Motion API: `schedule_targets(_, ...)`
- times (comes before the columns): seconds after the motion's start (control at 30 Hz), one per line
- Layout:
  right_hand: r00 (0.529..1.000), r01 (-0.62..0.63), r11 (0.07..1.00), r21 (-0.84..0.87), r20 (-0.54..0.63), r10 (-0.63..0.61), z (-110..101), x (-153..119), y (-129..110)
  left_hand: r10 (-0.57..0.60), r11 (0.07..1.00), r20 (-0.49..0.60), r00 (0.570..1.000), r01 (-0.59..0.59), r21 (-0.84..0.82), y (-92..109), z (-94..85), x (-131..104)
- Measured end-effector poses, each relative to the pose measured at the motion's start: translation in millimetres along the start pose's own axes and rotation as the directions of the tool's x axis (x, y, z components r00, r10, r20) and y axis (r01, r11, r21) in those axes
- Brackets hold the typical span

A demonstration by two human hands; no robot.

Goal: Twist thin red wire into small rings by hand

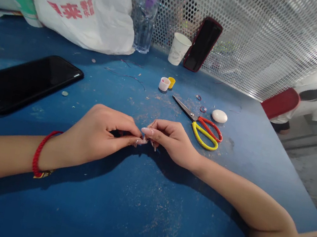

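My left hand (104, 135) and my right hand (169, 141) meet fingertip to fingertip just above the blue table (150, 199). Both are closed in a pinch; whatever sits between the fingertips is too small and too covered to name. A braided red bracelet (38, 154) circles my left wrist. To the right of my right hand lie scissors (196, 121) with one red and one yellow handle. Beyond my fingers stand a small white cap (164, 84) and a small yellow cap (171, 82). Two tiny dark red rings of cord, one a small loop (203, 109), rest past the scissors.
A black phone (23, 84) lies at left. At the back are a white plastic bag (88, 12), a water bottle (146, 18), a paper cup (179, 48) and a phone (203, 44) leaning on perforated metal mesh (252, 41). A white oval object (219, 116) sits beside the scissors.
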State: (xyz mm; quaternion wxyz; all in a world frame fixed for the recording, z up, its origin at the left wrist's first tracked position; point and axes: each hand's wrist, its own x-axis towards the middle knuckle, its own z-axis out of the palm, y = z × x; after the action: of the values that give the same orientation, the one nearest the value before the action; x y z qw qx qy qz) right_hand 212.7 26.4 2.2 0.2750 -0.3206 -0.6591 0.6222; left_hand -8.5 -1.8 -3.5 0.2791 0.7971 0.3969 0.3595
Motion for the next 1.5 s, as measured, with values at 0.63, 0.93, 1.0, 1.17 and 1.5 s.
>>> schedule_targets(0.63, 0.931, 0.164, 0.978, -0.125, -0.307, -0.196, 6.5, -6.8, 2.4, -0.243, 0.966, -0.029, 0.970, 0.240, -0.094, 6.0, -1.9, 5.3)
schedule_targets(0.93, 0.822, 0.300, 0.695, -0.653, -0.193, -0.536, 16.2, -21.3, 4.2, -0.219, 0.976, -0.098, 0.971, 0.216, -0.040, 9.6, -1.4, 4.2)
schedule_targets(1.0, 0.828, 0.280, 0.693, -0.664, -0.199, -0.525, 15.9, -21.1, 4.8, -0.212, 0.977, -0.102, 0.972, 0.209, -0.034, 8.6, -1.3, 3.6)
schedule_targets(1.17, 0.865, 0.282, 0.701, -0.655, -0.143, -0.481, 13.7, -18.8, 6.1, -0.155, 0.987, -0.130, 0.979, 0.158, 0.011, 5.6, -0.8, 1.8)
schedule_targets(1.5, 0.944, 0.197, 0.827, -0.526, -0.126, -0.305, 10.4, -14.3, 2.9, -0.018, 0.993, -0.082, 0.997, 0.028, 0.116, 3.6, -0.5, -3.0)
